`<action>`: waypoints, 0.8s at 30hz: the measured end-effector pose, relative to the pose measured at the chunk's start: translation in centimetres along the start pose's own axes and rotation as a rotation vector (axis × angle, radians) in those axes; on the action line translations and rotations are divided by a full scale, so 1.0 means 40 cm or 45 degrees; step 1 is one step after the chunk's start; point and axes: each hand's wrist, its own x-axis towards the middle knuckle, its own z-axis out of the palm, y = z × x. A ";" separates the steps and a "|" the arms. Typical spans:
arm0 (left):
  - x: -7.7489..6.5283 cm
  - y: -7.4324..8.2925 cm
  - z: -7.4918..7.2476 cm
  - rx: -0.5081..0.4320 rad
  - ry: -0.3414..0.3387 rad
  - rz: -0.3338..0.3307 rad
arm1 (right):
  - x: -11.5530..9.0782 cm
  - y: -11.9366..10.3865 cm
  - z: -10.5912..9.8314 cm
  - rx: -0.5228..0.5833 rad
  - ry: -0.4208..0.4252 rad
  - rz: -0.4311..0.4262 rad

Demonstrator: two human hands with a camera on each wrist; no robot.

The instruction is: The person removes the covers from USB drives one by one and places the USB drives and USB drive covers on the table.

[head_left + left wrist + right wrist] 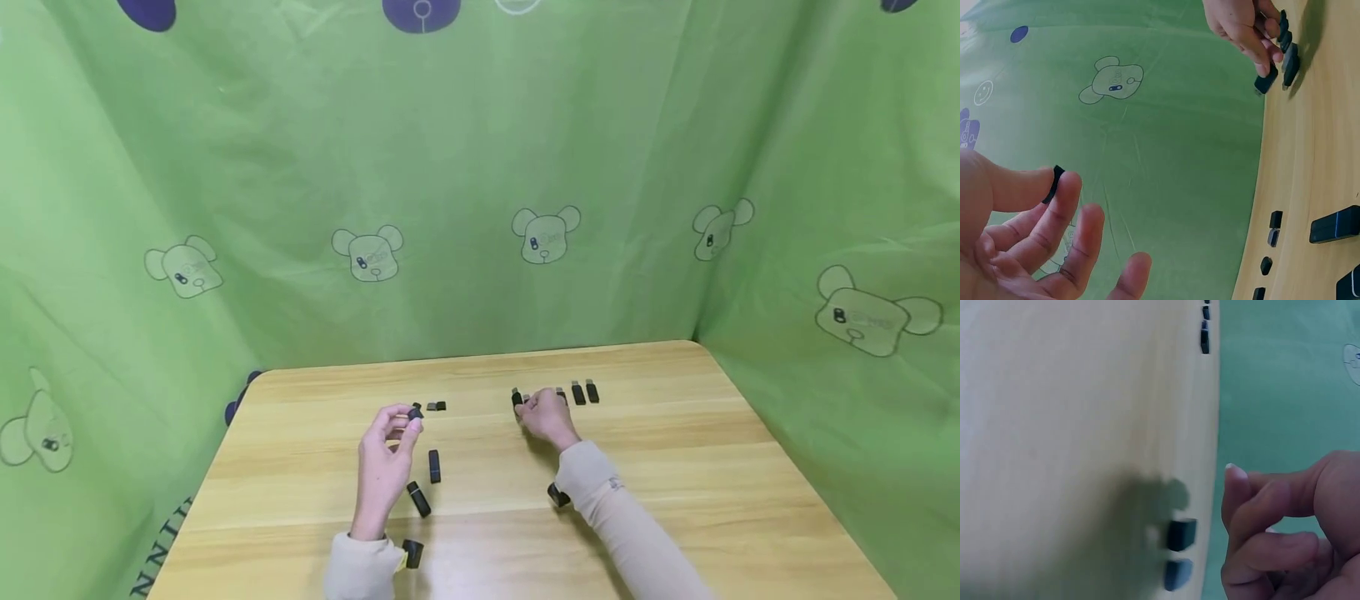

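My left hand [384, 467] pinches a small black USB stick cap [1054, 185] between thumb and index finger, held above the table; its other fingers are spread. Over at the row on the right, my right hand [550, 417] pinches a black USB stick [1266, 80] by its body, metal plug pointing away from me. The right wrist view shows the curled right fingers [1272, 544], with the stick hidden. Beside that hand lie several uncapped USB sticks [577, 393], plugs toward the far edge, some partly covered by the hand.
Loose black caps [441, 406] lie in a short row beyond my left hand. Two capped USB sticks, one upper [435, 467] and one lower [419, 499], lie to the right of my left forearm. A green curtain [465, 300] stands behind the wooden table [675, 517].
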 end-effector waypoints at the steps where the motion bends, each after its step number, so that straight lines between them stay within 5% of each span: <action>1: 0.000 -0.001 0.001 0.004 -0.009 0.010 | 0.000 0.000 0.005 -0.013 0.010 0.008; 10: -0.003 -0.010 0.008 0.045 -0.026 0.028 | -0.003 0.006 0.031 -0.069 0.016 0.117; 24: 0.021 -0.019 0.019 0.233 0.026 0.277 | 0.017 0.022 0.036 -0.149 0.047 0.066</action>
